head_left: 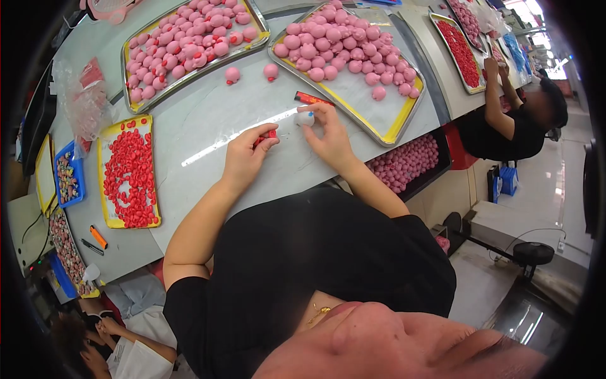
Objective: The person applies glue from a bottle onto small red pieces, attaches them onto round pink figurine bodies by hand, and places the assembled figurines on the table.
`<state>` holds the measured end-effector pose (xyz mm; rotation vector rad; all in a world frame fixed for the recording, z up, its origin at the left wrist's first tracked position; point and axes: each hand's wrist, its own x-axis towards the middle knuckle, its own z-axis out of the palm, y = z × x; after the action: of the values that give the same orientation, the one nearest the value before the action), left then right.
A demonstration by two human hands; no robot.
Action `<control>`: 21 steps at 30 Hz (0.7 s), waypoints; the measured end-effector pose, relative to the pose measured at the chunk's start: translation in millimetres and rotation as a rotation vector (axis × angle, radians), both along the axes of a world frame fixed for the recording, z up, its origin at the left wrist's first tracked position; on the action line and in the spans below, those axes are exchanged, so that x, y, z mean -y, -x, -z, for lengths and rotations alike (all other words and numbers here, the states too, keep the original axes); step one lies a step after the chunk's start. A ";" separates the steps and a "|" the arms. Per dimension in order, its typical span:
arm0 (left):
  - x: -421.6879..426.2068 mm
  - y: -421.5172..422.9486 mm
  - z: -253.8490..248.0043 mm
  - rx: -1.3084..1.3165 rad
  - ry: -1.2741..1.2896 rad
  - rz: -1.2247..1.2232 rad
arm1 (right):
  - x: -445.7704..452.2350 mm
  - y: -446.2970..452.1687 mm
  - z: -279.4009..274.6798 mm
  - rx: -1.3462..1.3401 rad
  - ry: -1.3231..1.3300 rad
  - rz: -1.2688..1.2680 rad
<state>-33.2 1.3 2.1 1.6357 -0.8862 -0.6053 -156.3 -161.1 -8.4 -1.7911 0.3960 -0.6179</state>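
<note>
My left hand [247,156] is closed over the table, its fingers pinching small red pieces [271,134], some partly hidden by the fingers. A short way to the right, my right hand [331,140] has its thumb and forefinger around a small whitish container with a blue tip [305,119]. Just beyond that hand lies a red and black tube-like item [314,99]. Two pink balls with red bits, one pink ball [232,75] and another pink ball [271,71], rest on the table between the trays.
Pink balls fill a left tray [183,81] and a right tray [394,136]. A yellow tray [113,222] holds red pieces. An orange lighter-like item [98,237] lies nearby. Below the table edge stands a dark bin [443,155] of pink balls. Co-workers sit at right and lower left.
</note>
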 end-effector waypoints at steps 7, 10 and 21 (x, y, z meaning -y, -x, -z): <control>1.6 2.4 0.0 -0.106 0.017 0.003 | 71.7 22.9 -14.5 -0.178 0.802 0.543; 0.6 2.2 -1.7 -0.085 -0.016 0.064 | 105.8 31.3 1.2 -0.301 0.783 0.700; 1.3 2.6 -3.3 -0.102 -0.058 0.099 | 33.3 40.7 -38.3 0.013 0.147 0.035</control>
<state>-35.8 0.1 5.5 1.6045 -0.8849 -0.7825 -197.0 -194.4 29.8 -1.9221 0.3820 -0.6976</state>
